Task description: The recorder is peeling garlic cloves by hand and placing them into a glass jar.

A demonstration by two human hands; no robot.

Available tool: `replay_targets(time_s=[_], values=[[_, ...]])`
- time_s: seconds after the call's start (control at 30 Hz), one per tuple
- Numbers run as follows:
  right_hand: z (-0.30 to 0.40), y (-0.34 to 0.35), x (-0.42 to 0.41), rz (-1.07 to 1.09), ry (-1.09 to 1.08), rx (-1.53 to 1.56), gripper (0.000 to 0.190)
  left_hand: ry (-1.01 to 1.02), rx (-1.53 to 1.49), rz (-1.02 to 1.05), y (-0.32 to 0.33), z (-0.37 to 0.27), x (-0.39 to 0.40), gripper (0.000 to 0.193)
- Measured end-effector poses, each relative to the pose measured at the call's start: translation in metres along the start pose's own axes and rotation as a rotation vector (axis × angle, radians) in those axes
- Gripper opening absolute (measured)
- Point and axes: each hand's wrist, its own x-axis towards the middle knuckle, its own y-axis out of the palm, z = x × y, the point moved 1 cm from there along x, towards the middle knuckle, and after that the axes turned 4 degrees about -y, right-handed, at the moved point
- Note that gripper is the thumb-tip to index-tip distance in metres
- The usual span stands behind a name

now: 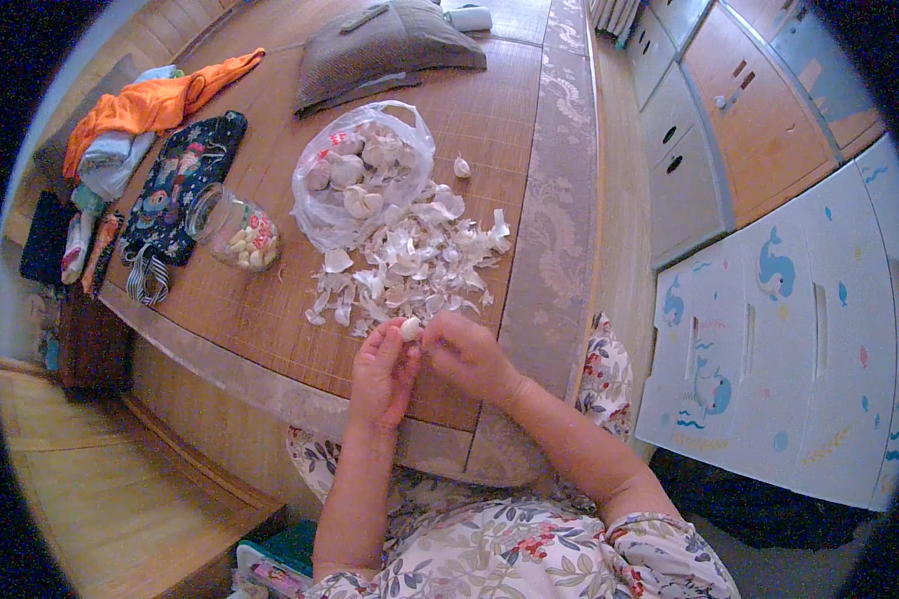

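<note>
A pale garlic clove [410,329] is pinched between the thumb and fingers of my left hand [382,371]. My right hand [468,356] is at the clove's right side with its fingers curled; whether its fingertips grip the clove or a bit of skin is hidden. Just beyond both hands spreads a heap of papery garlic skins [412,266]. Behind the heap, a clear plastic bag [311,217] lies open with several garlic bulbs [347,171] inside. One loose unpeeled clove [461,166] rests to the bag's right. Peeled cloves [251,248] fill the bottom of a tilted clear jar [217,221] on the left.
The bamboo mat [270,329] has a patterned fabric border [551,247]. A dark printed cloth bag [187,176] and an orange garment [150,105] lie at left. A brown pillow [389,52] sits at the far end. White drawers with whale pictures [772,344] stand to the right.
</note>
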Motion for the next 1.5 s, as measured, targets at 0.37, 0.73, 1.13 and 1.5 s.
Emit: replay_targets(time_s=[0.37, 0.73, 1.13, 1.5], values=[[-0.003, 0.004, -0.001, 0.075, -0.088, -0.073, 0.004, 0.026, 0.0, 0.148, -0.015, 0.003, 0.009, 0.025], [0.012, -0.002, -0.002, -0.034, -0.01, 0.032, 0.011, 0.005, 0.156, 0.056, -0.01, 0.001, 0.005, 0.031], [0.004, -0.003, -0.005, 0.076, -0.131, -0.01, 0.017, 0.084, 0.148, 0.015, 0.0, 0.007, 0.002, 0.032], [0.009, -0.005, -0.003, -0.178, -0.297, -0.099, 0.005, 0.041, 0.181, 0.043, -0.002, 0.006, -0.002, 0.033]])
